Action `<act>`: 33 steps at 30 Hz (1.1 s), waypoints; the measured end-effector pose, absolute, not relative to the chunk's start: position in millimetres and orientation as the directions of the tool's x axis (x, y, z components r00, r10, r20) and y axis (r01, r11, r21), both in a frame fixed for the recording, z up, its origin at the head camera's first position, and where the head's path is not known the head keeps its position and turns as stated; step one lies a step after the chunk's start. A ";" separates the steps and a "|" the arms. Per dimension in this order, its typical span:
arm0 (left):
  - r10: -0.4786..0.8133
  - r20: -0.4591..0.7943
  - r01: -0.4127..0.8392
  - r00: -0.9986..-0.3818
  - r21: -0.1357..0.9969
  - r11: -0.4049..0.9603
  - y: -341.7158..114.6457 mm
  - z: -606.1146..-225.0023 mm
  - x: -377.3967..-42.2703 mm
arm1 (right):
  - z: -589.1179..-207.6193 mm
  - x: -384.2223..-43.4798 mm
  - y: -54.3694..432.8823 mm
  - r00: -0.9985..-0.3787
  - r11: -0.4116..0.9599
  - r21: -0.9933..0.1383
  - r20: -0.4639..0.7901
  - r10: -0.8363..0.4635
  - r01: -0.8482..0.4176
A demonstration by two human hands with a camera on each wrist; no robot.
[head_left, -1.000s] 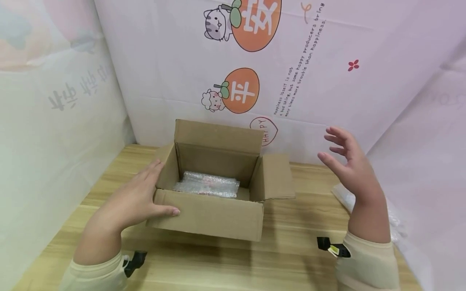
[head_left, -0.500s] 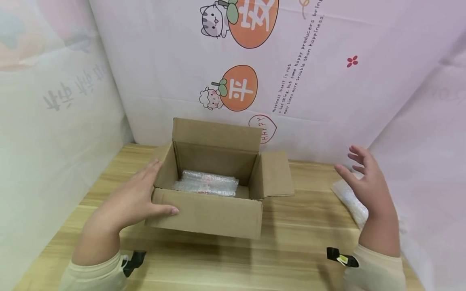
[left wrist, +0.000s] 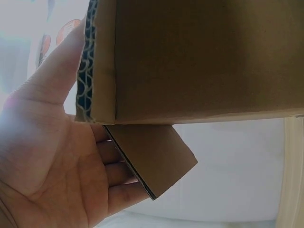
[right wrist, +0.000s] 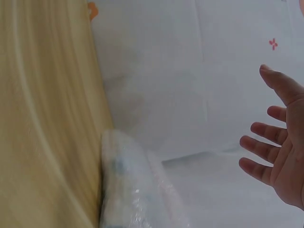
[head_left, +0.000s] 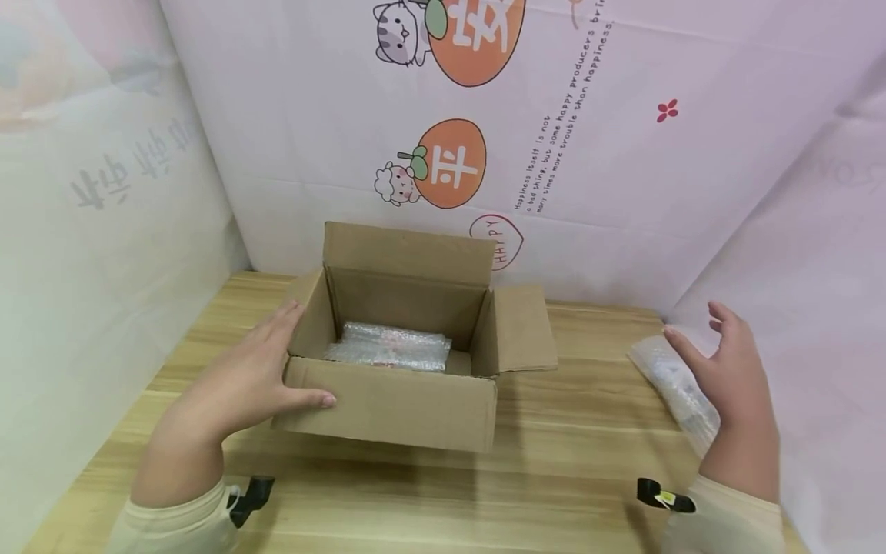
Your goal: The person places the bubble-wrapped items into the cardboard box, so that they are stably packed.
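Observation:
An opened cardboard box (head_left: 388, 408) stands on the table, its flaps folded outward. Inside lie clear bubble-wrapped packets (head_left: 391, 348) with faint pinkish marks. My left hand (head_left: 235, 377) rests at the box's near left corner, thumb against the front flap and straight fingers along the left flap. In the left wrist view, the fingers lie behind the side flap (left wrist: 154, 156). My right hand (head_left: 734, 377) is in the air at the right, fingers spread and holding nothing. Near it, a bubble-wrapped bundle (head_left: 671, 385) lies on the table, partly hidden by the right forearm.
The wooden table (head_left: 388, 504) is enclosed by a printed white cloth (head_left: 581, 254) at the back and by cloth on both sides. The box's right flap (head_left: 524, 329) sticks out sideways. Black straps (head_left: 664, 498) hang at the wrists.
My right hand has moved right and down toward the bubble-wrapped bundle, uncovering more of it. The left hand has stayed at the box corner. The head view has shifted slightly.

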State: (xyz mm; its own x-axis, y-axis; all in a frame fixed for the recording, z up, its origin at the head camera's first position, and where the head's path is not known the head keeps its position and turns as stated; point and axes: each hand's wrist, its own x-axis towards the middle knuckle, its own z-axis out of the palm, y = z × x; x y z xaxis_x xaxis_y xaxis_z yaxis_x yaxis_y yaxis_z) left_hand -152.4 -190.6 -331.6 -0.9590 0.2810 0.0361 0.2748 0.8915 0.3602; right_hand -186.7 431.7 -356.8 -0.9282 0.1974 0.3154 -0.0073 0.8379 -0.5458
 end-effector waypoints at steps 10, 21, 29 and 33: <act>0.277 0.036 0.271 -0.960 0.358 0.893 -192.2 -330.7 -152.1 | -388.0 -196.3 462.7 -0.967 0.919 -0.377 0.168 0.190 0.115; 0.277 0.039 0.273 -0.960 0.355 0.894 -190.6 -332.2 -152.6 | -408.2 -196.2 472.4 -0.965 0.952 -0.204 0.080 0.250 0.230; 0.276 0.043 0.273 -0.960 0.355 0.894 -190.4 -331.7 -153.4 | -400.5 -193.0 490.8 -0.951 0.943 -0.194 0.099 0.294 0.272; 0.274 0.044 0.272 -0.961 0.353 0.895 -191.0 -332.5 -152.8 | -397.1 -195.2 504.4 -0.955 0.942 -0.182 0.045 0.293 0.281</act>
